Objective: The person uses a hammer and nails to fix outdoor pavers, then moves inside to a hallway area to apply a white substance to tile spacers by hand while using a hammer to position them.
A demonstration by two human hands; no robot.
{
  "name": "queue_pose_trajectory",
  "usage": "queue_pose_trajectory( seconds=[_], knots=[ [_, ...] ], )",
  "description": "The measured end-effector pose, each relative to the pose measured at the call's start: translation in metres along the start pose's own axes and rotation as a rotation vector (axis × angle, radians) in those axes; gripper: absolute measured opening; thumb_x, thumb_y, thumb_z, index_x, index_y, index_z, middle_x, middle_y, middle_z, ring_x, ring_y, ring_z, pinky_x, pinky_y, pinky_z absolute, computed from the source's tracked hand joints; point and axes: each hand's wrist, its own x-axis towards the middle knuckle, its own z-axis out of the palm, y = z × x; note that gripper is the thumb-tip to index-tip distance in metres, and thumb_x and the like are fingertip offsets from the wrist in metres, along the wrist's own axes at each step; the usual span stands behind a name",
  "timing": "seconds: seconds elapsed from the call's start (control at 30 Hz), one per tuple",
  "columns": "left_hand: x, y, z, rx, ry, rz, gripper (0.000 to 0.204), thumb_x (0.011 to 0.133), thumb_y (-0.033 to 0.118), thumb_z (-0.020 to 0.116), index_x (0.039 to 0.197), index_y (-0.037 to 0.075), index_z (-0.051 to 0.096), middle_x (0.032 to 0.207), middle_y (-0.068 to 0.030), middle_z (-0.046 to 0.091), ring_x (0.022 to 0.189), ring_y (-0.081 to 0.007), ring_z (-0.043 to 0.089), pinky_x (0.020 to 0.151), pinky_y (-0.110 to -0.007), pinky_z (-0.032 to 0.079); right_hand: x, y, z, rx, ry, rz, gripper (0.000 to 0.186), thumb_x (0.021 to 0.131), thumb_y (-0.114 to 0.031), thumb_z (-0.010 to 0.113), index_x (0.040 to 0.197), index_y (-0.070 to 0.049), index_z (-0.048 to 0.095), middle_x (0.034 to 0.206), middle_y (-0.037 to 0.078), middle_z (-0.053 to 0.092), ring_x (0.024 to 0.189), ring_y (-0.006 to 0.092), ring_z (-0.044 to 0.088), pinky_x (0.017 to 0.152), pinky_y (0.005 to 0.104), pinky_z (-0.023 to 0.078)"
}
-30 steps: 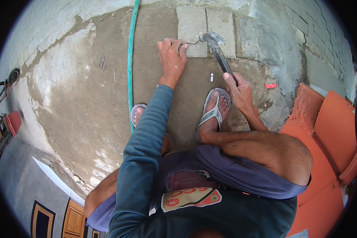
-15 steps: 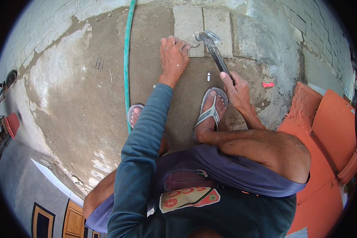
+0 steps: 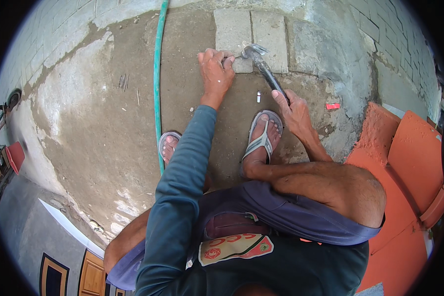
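Observation:
My left hand (image 3: 217,74) is closed, pinching a thin bent nail (image 3: 238,56) at the near edge of the left concrete slab (image 3: 232,29). Its fingertips and part of the nail are hidden. My right hand (image 3: 296,112) grips the black handle of a claw hammer (image 3: 267,74). The hammer's metal head is down over the slab, close to the nail's far end; whether they touch, I cannot tell. A second concrete slab (image 3: 270,37) lies directly to the right, under the claw.
Several loose nails (image 3: 124,82) lie on the ground left of the green hose (image 3: 157,84). A small white stick-like item (image 3: 259,96) and a red scrap (image 3: 333,106) lie nearer my right foot (image 3: 265,133). Orange-painted steps (image 3: 380,158) rise at the right.
The hammer head has come down and slightly left, onto the nail's end, which showed bare before. My left hand has barely shifted and keeps its pinch.

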Motion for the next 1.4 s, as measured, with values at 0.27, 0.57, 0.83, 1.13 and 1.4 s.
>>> queue_pose_trajectory(
  seconds=[0.27, 0.57, 0.83, 1.13, 1.4],
  knots=[
    [0.001, 0.002, 0.001, 0.005, 0.011, -0.014, 0.013, 0.079, 0.01, 0.073, 0.091, 0.006, 0.075, 0.09, -0.0139, 0.061, 0.091, -0.0304, 0.052, 0.083, -0.04, 0.043, 0.0, 0.011, 0.008, 0.075, 0.111, -0.178, 0.046, 0.1, -0.043, 0.054, 0.091, 0.002, 0.06, 0.06, 0.017, 0.053, 0.055, 0.0316, 0.055, 0.054, 0.0409, 0.042],
    [0.001, 0.005, 0.002, 0.014, 0.002, -0.043, 0.012, 0.078, 0.01, 0.074, 0.09, 0.006, 0.075, 0.089, -0.0141, 0.061, 0.094, -0.0315, 0.053, 0.085, -0.041, 0.044, -0.001, 0.012, 0.01, 0.11, 0.117, -0.196, 0.044, 0.1, -0.041, 0.054, 0.09, 0.002, 0.057, 0.06, 0.021, 0.052, 0.057, 0.0401, 0.054, 0.055, 0.0439, 0.042],
    [0.001, 0.001, 0.0, -0.026, 0.029, 0.001, 0.011, 0.076, 0.007, 0.073, 0.086, 0.005, 0.074, 0.088, -0.0141, 0.058, 0.091, -0.0323, 0.051, 0.083, -0.042, 0.042, -0.01, 0.0, 0.004, 0.208, 0.164, -0.253, 0.044, 0.1, -0.041, 0.054, 0.093, 0.002, 0.058, 0.062, 0.023, 0.052, 0.058, 0.0425, 0.053, 0.055, 0.0454, 0.041],
    [-0.001, 0.003, -0.001, -0.007, 0.015, -0.001, 0.012, 0.075, 0.007, 0.074, 0.087, 0.004, 0.074, 0.089, -0.014, 0.058, 0.092, -0.0326, 0.051, 0.084, -0.042, 0.042, -0.012, -0.012, -0.011, 0.185, 0.077, -0.166, 0.044, 0.1, -0.042, 0.053, 0.096, 0.002, 0.059, 0.064, 0.023, 0.055, 0.059, 0.0431, 0.052, 0.057, 0.0461, 0.042],
    [0.001, 0.001, -0.004, 0.025, -0.002, 0.029, 0.012, 0.077, 0.008, 0.074, 0.088, 0.004, 0.074, 0.089, -0.0139, 0.059, 0.092, -0.0319, 0.052, 0.083, -0.042, 0.043, -0.011, -0.011, -0.006, 0.171, 0.086, -0.201, 0.046, 0.1, -0.042, 0.052, 0.094, 0.003, 0.058, 0.064, 0.026, 0.054, 0.061, 0.0477, 0.052, 0.058, 0.048, 0.043]
  ],
)
